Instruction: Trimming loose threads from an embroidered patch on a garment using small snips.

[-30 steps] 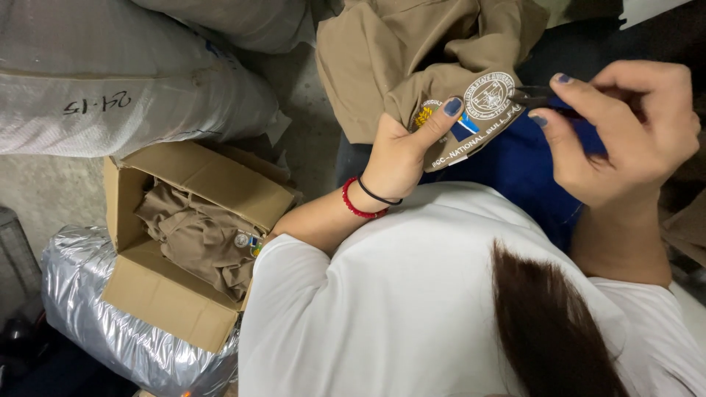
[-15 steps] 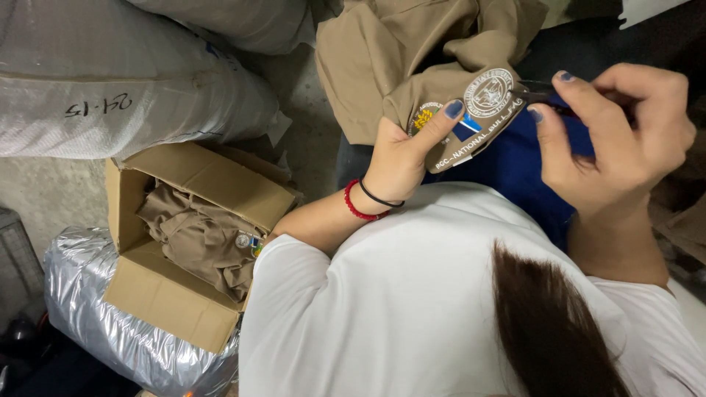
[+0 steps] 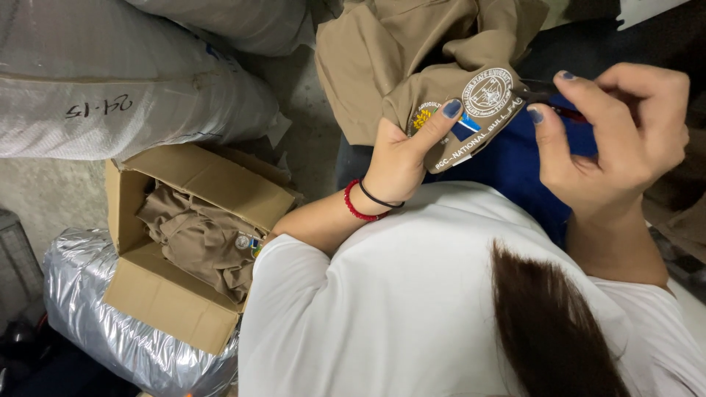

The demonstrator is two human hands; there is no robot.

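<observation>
A grey concrete floor [image 3: 44,198] is seen along the left of the view and running up between the bundles. On it, an open brown cardboard box [image 3: 184,242] is set, filled with folded tan cloth garments [image 3: 202,242]. Beside and partly under the box a crinkled silver plastic-wrapped bundle [image 3: 95,309] is laid. Above the box a large whitish woven sack [image 3: 125,81] is rested, and a second whitish sack [image 3: 243,22] is placed just beyond it.
</observation>
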